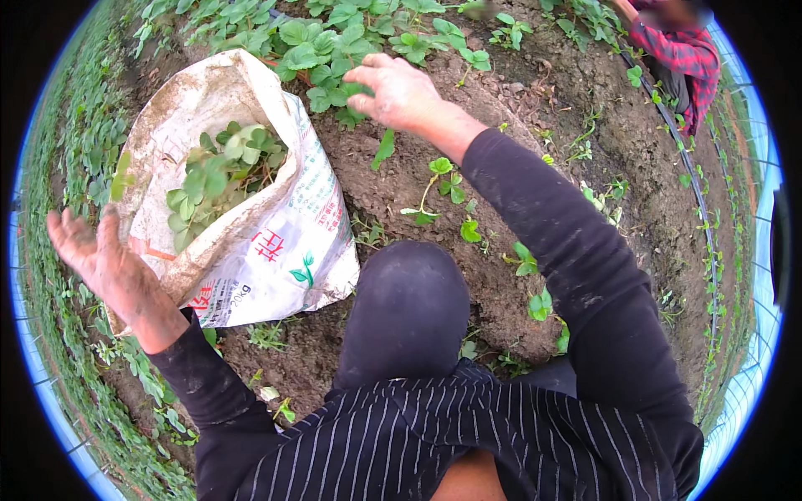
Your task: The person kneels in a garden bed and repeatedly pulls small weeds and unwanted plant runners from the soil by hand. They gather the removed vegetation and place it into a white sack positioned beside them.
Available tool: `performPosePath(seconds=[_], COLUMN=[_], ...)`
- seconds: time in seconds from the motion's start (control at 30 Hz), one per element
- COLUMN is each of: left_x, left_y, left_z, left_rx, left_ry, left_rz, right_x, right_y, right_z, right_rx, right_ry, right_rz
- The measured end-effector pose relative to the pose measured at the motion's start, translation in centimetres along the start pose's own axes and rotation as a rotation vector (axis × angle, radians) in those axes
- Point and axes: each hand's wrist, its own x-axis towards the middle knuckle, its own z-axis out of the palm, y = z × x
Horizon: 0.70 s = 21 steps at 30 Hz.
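My left hand, fingers spread and blurred, is raised at the left rim of a white woven plastic sack. Cut or pulled green leaves lie inside its wide mouth. A leaf shows blurred just above my left fingertips; whether they touch it I cannot tell. My right hand reaches out over the soil beside leafy strawberry plants at the top, its fingers apart and nothing seen in them. A single leaf is below that hand, near the wrist.
Small seedlings dot the brown soil right of the sack. A black drip hose runs along the ground at the right. Another person in a red checked shirt crouches at upper right. Dense green rows line the left side. My knee is below the sack's right side.
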Motion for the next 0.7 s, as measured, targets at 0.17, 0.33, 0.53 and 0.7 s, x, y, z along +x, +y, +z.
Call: performPosePath(seconds=[0.17,0.33,0.53,0.7], left_x=[-4.9,-13.9,-11.9,-10.1], left_y=[6.1,0.4,-11.6,-12.5], left_z=[3.9,15.6,22.4,23.0], left_rx=[0.048,-0.139,0.215,0.467], left_ry=[0.154,-0.741,-0.513,-0.753], left_rz=[0.636,0.265,0.303,0.328], right_x=[-0.6,-2.9,-2.9,-2.8], right_y=[1.4,4.2,4.1,4.2], right_z=[4.7,6.6,6.8,5.7], right_rx=[-0.062,0.053,0.059,0.11], right_ry=[-0.105,0.013,-0.027,-0.013], right_rz=[0.055,0.113,0.101,0.105])
